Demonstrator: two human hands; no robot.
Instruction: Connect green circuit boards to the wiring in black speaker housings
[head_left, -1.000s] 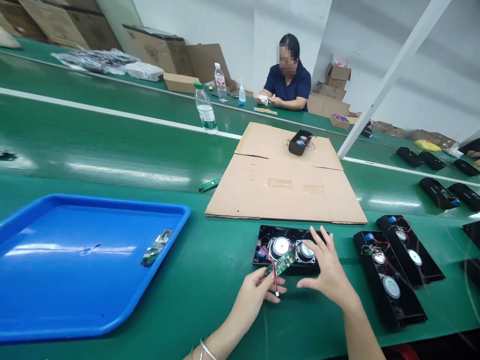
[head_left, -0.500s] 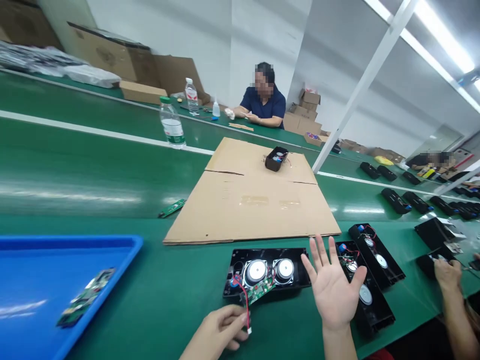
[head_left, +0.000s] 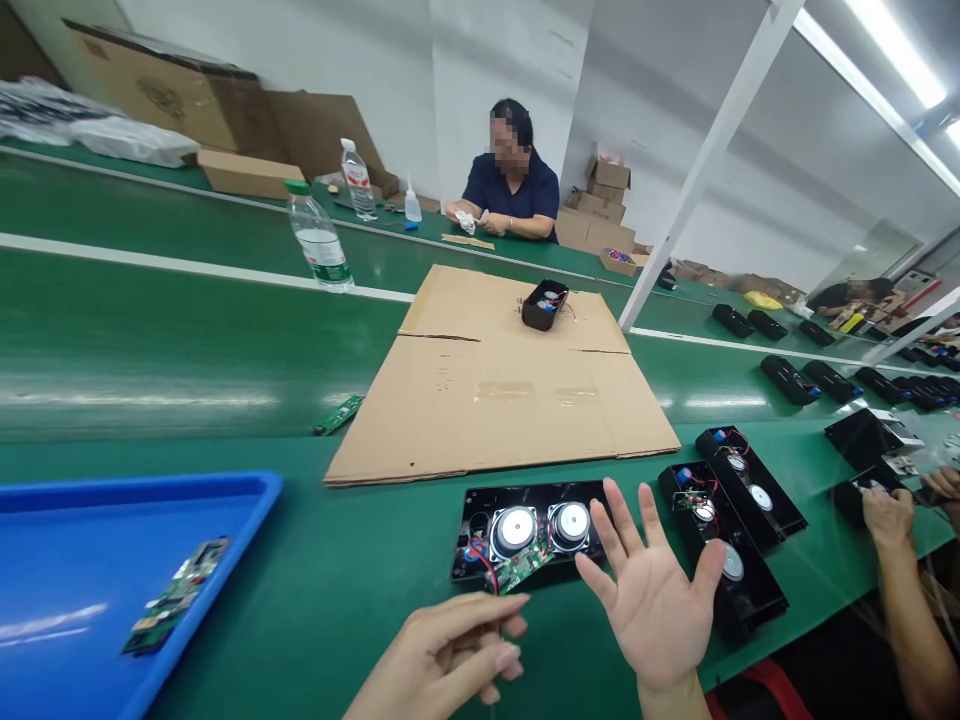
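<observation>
My left hand [head_left: 454, 650] is curled in front of a black speaker housing [head_left: 589, 572], its fingers closed around the red wire lead [head_left: 489, 575] that runs down behind the index finger; the lead's end is hidden. Two round silver speakers [head_left: 515, 531] sit in the housing, and a green circuit board [head_left: 519, 570] lies at its near edge. My right hand [head_left: 656, 600] is raised with the palm showing and fingers spread, holding nothing. It overlaps the housing's right end in view.
Two more speaker housings [head_left: 750, 490] lie to the right, near a co-worker's hands [head_left: 889, 515]. A blue tray [head_left: 255, 490] with a circuit board [head_left: 176, 597] stands left. Behind lies a cardboard sheet [head_left: 510, 425] bearing another housing [head_left: 544, 308]. A person [head_left: 514, 185] sits across.
My left hand has shifted slightly right, and the lead's white plug is out of sight now. My right hand, still spread, has moved a little left over the housing's end. The view has shifted slightly.
</observation>
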